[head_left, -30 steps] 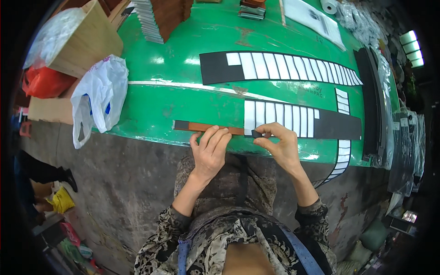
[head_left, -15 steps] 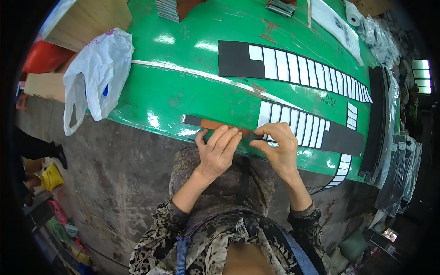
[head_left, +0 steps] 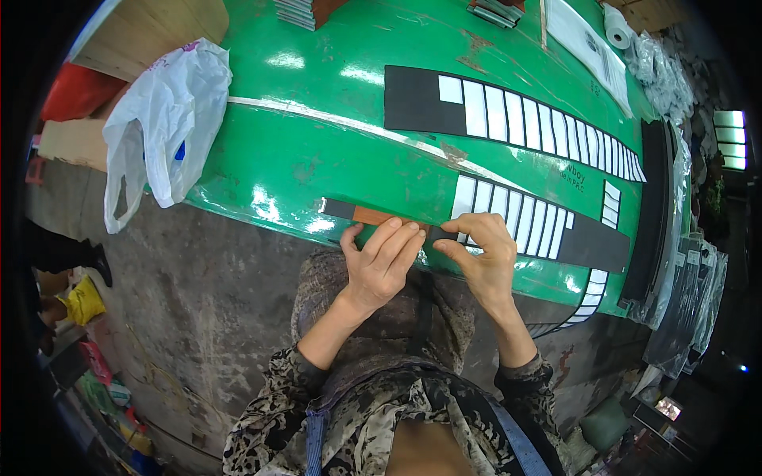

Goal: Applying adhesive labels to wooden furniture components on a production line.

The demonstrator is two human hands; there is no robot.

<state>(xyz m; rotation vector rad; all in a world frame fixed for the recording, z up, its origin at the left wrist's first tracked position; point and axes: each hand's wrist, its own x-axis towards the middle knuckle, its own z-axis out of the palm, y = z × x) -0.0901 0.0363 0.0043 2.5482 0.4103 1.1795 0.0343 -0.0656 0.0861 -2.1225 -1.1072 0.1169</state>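
Note:
Along the near edge of the green table lies a narrow strip [head_left: 370, 215], orange-brown in the middle with black ends. My left hand [head_left: 381, 262] has its thumb and fingers closed over the brown part. At the strip's right black end, my right hand [head_left: 486, 258] pinches with thumb and forefinger. Part of the strip is hidden under my fingers. Just beyond my right hand is a black sheet with a row of white rectangles [head_left: 520, 220]. A second such black sheet [head_left: 425, 99] lies farther back.
The green table [head_left: 294, 151] carries a white plastic bag [head_left: 171, 119] at its left edge. Stacks of thin pieces [head_left: 298, 12] sit at the far side. Long black strips [head_left: 652, 214] and clear-wrapped packs [head_left: 689, 285] are at the right. A person's dark shoe [head_left: 103, 264] shows at left.
Both hands keep their hold on the strip, with barely any movement. The view has shifted slightly, so the table things appear a little to the right.

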